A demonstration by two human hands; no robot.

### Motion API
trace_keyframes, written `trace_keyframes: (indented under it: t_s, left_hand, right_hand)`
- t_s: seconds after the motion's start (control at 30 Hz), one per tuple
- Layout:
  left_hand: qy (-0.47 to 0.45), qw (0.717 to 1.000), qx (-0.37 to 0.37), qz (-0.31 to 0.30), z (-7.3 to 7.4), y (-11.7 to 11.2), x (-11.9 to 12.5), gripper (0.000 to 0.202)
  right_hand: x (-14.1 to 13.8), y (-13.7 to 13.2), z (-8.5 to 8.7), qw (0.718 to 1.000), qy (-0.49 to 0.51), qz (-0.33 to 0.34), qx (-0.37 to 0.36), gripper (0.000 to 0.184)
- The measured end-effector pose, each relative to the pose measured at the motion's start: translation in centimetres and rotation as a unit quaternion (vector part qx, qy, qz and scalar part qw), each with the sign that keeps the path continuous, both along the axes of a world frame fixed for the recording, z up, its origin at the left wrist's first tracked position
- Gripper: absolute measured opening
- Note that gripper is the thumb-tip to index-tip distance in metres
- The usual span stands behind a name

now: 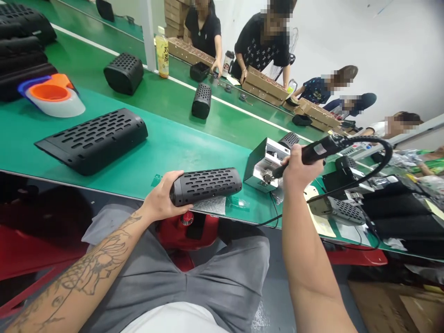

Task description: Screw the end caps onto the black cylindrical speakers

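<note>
My left hand [163, 196] grips the left end of a black perforated housing [208, 185], which lies at the front edge of the green table. In my right hand [301, 169] is a black electric screwdriver [321, 149] with a coiled cable at its rear. Its tip points left and down at the front of a small silver-and-black screw feeder [265, 164]. My fingers are wrapped round the tool's body. Whether a screw sits on the bit is too small to tell. Left of the held housing rests a larger black perforated housing [95, 138].
A white, orange and blue tape dispenser [53, 95] stands at the left, near stacked black housings [21, 51]. More housings [124, 73] sit along the green belt beside a yellow drink bottle [162, 53]. Several co-workers handle cardboard trays [265, 85] across the line. Cables and parts crowd the right.
</note>
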State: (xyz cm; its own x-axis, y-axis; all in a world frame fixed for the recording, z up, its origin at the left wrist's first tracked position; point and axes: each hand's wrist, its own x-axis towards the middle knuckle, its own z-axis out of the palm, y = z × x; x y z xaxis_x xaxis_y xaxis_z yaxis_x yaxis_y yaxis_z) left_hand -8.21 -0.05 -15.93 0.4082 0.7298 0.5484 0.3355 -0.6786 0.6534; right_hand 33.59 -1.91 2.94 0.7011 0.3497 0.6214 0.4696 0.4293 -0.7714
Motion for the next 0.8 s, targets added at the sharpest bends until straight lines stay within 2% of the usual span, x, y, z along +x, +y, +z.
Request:
trace_keyframes:
  t_s: [0.07,0.13,0.2,0.27,0.4,0.53,0.67,0.8]
  left_hand:
    - [-0.001,1.000,0.009,0.005,-0.1,0.0,0.1,0.118]
    - [0.000,1.000,0.013,0.004,0.0,0.0,0.1,0.118]
    - [0.001,1.000,0.015,0.001,0.1,0.0,0.1,0.118]
    - [-0.002,1.000,0.016,-0.002,0.3,0.0,0.1,0.117]
    - [-0.001,1.000,0.006,-0.005,0.7,-0.2,0.4,0.116]
    - [0.010,1.000,-0.012,-0.012,1.2,-0.3,0.5,0.119]
    - [-0.003,1.000,-0.014,-0.025,1.3,-0.3,0.8,0.119]
    - [-0.021,0.999,-0.009,-0.038,1.1,-0.3,1.0,0.122]
  right_hand:
    - [2.9,0.4,-0.9,1.000,0.005,0.000,-0.003,0.064]
    - [4.0,0.2,-1.8,0.999,0.004,0.037,-0.007,0.065]
    - [3.8,-0.5,-2.1,0.998,0.000,0.068,-0.011,0.068]
    - [2.5,-1.6,-1.6,0.996,0.004,0.092,-0.015,0.070]
    - [-2.7,-3.9,0.6,0.983,0.014,0.184,0.001,0.065]
    - [-10.6,-5.6,1.9,0.936,-0.001,0.351,0.009,0.066]
    - [-17.8,-5.1,1.6,0.884,-0.004,0.468,0.022,0.061]
    - [-21.5,-3.4,0.9,0.859,0.009,0.512,0.015,0.059]
